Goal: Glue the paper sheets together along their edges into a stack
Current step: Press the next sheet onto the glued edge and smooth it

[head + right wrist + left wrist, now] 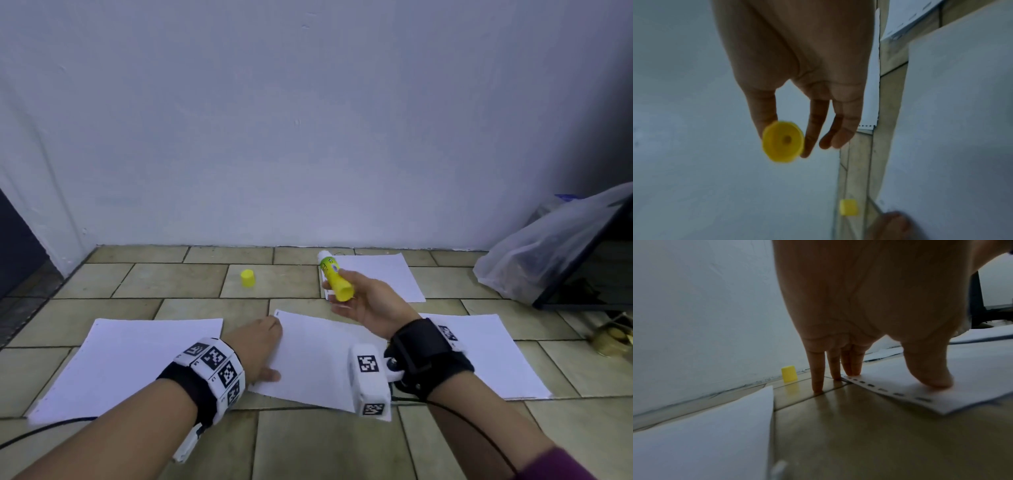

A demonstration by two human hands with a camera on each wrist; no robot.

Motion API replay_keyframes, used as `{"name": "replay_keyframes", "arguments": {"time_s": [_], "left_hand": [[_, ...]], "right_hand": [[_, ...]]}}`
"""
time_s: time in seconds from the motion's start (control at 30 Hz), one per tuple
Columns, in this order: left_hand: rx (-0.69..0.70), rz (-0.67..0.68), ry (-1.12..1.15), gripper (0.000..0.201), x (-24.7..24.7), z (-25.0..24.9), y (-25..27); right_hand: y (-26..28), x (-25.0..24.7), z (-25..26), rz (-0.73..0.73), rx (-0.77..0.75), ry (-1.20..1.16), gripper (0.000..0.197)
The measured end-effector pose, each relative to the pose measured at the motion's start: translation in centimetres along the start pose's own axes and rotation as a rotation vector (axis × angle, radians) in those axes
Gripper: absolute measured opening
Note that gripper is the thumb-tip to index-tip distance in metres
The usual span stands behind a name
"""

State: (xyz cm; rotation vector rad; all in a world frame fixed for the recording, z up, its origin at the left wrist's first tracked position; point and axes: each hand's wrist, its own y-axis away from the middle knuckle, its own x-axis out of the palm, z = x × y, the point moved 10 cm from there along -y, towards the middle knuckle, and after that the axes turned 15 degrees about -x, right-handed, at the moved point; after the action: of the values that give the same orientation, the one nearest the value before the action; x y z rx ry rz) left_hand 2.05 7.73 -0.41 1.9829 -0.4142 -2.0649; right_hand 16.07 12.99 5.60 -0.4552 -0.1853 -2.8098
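Several white paper sheets lie on the tiled floor. My left hand (263, 346) rests on the left edge of the middle sheet (325, 356), its straight fingers (851, 365) and thumb (929, 369) pressing down by the punched margin. My right hand (356, 301) is raised above that sheet and holds an uncapped yellow glue stick (335, 279), base toward me; the base shows as a yellow disc (783, 141) between thumb and fingers. The yellow cap (247, 278) stands alone on the floor farther back. Other sheets lie at left (130, 359), right (493, 353) and back (380, 277).
A white wall rises close behind the sheets. A clear plastic bag (541, 253) and a dark slanted panel (589, 260) sit at the far right, with a small brass-coloured object (613, 339) beside them. A black cable (44, 431) trails from my left wrist.
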Motion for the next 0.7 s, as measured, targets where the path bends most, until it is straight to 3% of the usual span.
{"name": "replay_keyframes", "arguments": {"time_s": [0.07, 0.2, 0.33, 0.57, 0.7], "left_hand": [[-0.015, -0.014, 0.035, 0.081, 0.5, 0.1, -0.1], [-0.031, -0.012, 0.081, 0.086, 0.9, 0.2, -0.4], [-0.032, -0.019, 0.127, 0.085, 0.8, 0.5, -0.7], [-0.018, -0.027, 0.118, 0.090, 0.8, 0.5, -0.8], [-0.022, -0.035, 0.110, 0.092, 0.6, 0.4, -0.7]], "right_hand": [[-1.5, 0.4, -1.1, 0.011, -0.038, 0.161, 0.012], [-5.1, 1.0, -1.6, -0.063, -0.155, 0.567, 0.030], [-7.8, 3.0, -0.6, -0.037, -0.287, 1.057, 0.036], [-11.0, 4.3, -2.3, 0.057, -0.221, 1.326, 0.033], [-11.3, 3.9, -2.9, 0.032, -0.211, 1.322, 0.031]]}}
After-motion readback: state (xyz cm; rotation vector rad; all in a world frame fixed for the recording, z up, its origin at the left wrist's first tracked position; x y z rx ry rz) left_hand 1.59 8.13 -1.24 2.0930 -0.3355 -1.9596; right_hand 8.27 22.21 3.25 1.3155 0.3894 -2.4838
